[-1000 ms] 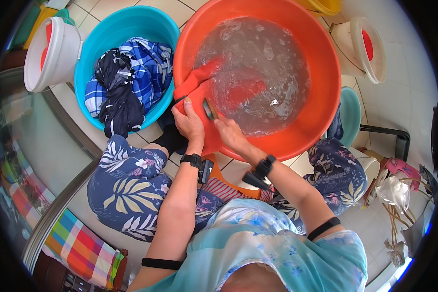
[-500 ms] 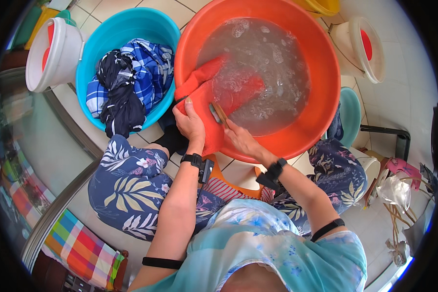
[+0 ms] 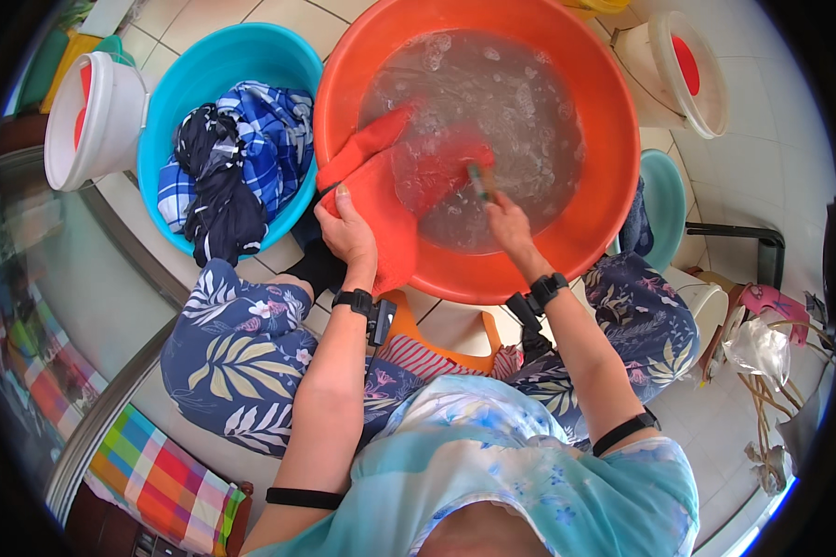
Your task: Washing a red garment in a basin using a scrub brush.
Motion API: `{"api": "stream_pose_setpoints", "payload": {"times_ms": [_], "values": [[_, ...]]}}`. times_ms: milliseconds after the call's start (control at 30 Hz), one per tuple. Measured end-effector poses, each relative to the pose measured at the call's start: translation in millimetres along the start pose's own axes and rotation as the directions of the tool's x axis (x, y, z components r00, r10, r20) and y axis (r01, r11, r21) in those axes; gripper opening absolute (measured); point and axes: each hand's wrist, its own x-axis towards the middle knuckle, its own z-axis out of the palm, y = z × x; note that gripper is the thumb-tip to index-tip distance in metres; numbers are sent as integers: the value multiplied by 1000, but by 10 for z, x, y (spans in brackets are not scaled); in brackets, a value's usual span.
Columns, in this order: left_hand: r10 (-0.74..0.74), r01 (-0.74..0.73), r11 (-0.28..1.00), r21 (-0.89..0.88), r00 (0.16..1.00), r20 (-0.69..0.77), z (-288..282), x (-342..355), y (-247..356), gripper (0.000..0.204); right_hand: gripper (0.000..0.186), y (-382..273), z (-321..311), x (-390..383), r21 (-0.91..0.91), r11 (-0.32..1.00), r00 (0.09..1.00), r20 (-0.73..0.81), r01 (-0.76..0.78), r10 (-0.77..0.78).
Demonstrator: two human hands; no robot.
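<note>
A large orange-red basin (image 3: pixel 590 200) holds murky, soapy water. Over its near left rim lies a red garment (image 3: pixel 381 209), its far part under the water. My left hand (image 3: pixel 348 229) grips the garment at the rim, thumb on top of the cloth. In my right hand (image 3: pixel 511 227) is a scrubbing brush (image 3: pixel 478 180), held by its near end above the water. The brush's head reaches the far end of the submerged cloth; whether its bristles touch is blurred.
Left of the basin stands a turquoise tub (image 3: pixel 279 46) with blue plaid and dark clothes (image 3: pixel 218 176). White buckets (image 3: pixel 111 116) stand at both sides. A teal basin (image 3: pixel 664 209) is at the right. An orange stool (image 3: pixel 478 343) is between my legs.
My right hand has moved the brush away from me and to the right, from the rim out over the water. My left hand keeps its hold on the garment.
</note>
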Motion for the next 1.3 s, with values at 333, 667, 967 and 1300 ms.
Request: {"api": "stream_pose_setpoints", "payload": {"times_ms": [333, 667, 967, 1300], "values": [[44, -45, 998, -33, 999, -16, 59, -39, 42, 50, 37, 38, 204, -32, 135, 987, 989, -123, 92, -76], [35, -34, 996, -83, 999, 6, 82, -75, 94, 44, 44, -568, 679, 236, -470, 735, 865, 152, 488, -478], [79, -76, 981, -176, 997, 8, 92, -24, -33, 43, 47, -155, 157, 599, -686, 694, 963, 30, 216, -269], [84, -83, 991, -104, 996, 5, 74, -43, -6, 44, 50, -266, 464, 6, -547, 713, 874, 72, 438, -481]]}}
